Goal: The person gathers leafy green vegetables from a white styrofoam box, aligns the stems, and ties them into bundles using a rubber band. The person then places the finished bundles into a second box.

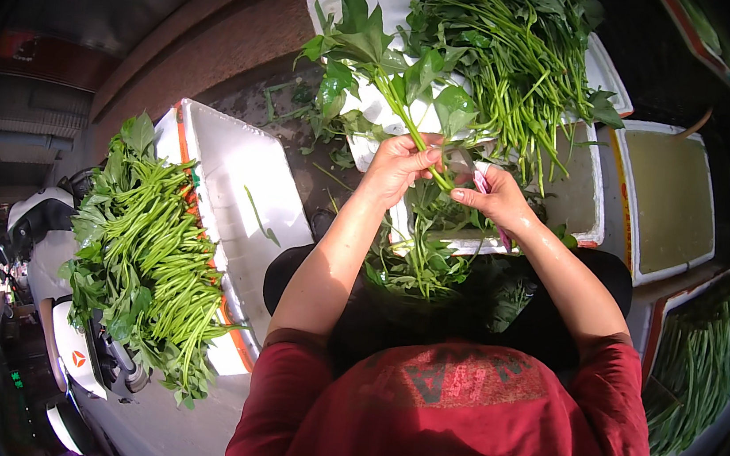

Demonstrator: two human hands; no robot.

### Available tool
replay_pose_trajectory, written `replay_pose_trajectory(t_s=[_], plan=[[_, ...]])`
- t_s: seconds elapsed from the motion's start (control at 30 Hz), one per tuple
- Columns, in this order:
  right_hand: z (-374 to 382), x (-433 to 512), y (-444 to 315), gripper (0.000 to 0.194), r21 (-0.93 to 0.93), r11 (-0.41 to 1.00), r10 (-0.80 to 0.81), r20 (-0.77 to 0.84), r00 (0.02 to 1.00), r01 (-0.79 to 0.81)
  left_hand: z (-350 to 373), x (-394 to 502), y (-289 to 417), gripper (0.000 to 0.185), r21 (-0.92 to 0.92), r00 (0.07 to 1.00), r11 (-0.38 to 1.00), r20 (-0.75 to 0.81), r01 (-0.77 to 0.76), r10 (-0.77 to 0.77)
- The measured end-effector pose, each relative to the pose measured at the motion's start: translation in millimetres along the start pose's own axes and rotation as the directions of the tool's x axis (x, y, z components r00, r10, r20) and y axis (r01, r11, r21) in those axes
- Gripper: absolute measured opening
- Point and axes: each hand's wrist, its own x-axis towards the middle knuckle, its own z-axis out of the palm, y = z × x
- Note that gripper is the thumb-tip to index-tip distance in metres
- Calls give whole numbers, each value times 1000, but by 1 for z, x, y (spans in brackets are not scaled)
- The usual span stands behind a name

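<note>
My left hand (405,165) is closed around a small bunch of leafy green stems (398,101), whose leaves point up and to the left. At the cut end of the stems, the thumb and fingers of my right hand (492,194) touch them. A pink thing (480,181), partly hidden, lies in my right palm; what it is I cannot tell. Behind my hands, a large heap of the same leafy stems (521,77) rests on a white foam lid or box (611,73). More loose leafy greens (425,261) lie below my hands, over a foam box's edge.
At left, a pile of leafy stems (155,259) lies on an upturned or tilted white foam box (245,162). To the right stand a foam box of cloudy water (665,199) and a box of long green beans (697,370). A parked scooter (75,351) is at far left.
</note>
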Motion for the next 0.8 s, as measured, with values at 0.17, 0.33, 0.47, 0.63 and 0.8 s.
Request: replay_pose_trajectory(t_s=[0.17,0.33,0.47,0.63,0.8], plan=[[-1,-4,2,12,13,993,115,-105,988,-114,6,5,-4,28,-27,999,999,-23,30,-31],[-9,-6,4,13,295,954,106,-208,972,-41,3,5,0,40,28,996,998,-77,47,-45],[-12,-7,7,14,244,968,109,-228,967,-51,6,5,-2,51,59,996,998,-75,-36,40],[-9,-10,8,16,123,990,78,-115,990,-64,15,3,-4,46,202,993,973,43,-114,108],[-4,-9,12,10,149,987,88,-167,982,-64,25,3,-11,42,127,993,988,86,-93,82]])
